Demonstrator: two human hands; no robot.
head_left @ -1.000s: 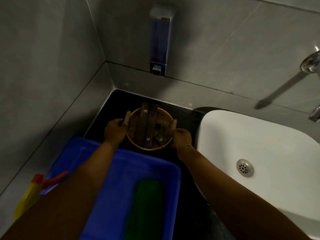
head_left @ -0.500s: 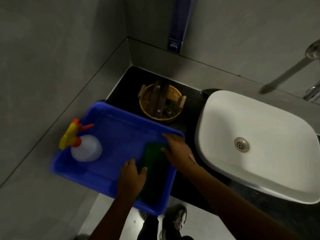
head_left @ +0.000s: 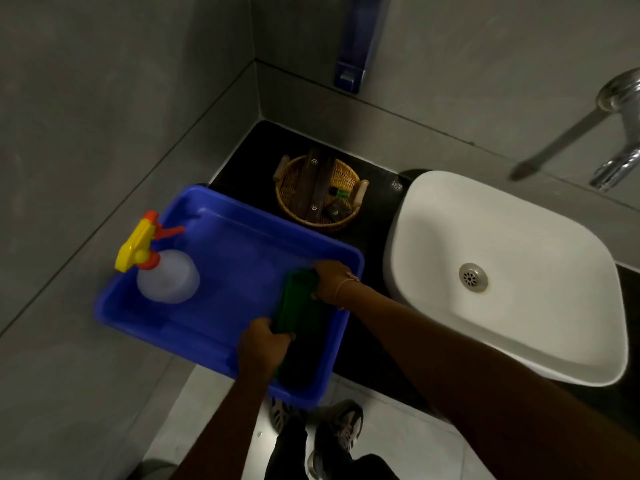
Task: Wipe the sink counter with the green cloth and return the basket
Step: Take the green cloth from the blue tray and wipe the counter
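A folded green cloth [head_left: 297, 308] lies in the right part of a blue plastic tub [head_left: 242, 268]. My left hand [head_left: 264, 346] grips the cloth's near end and my right hand [head_left: 331, 280] grips its far end. A round wicker basket [head_left: 320, 192] with two side handles stands on the black sink counter [head_left: 375, 216] in the back corner, holding dark wooden pieces and small items. Neither hand touches the basket.
A white basin [head_left: 502, 271] sits on the counter to the right, with chrome taps [head_left: 616, 133] above it. A spray bottle [head_left: 162, 268] with a yellow and orange head stands in the tub's left part. A soap dispenser [head_left: 353, 50] hangs on the wall. My shoes [head_left: 322, 427] show below.
Both hands left the basket's handles and came back to the tub, then closed on the green cloth's two ends. The view pulled back and shifted.
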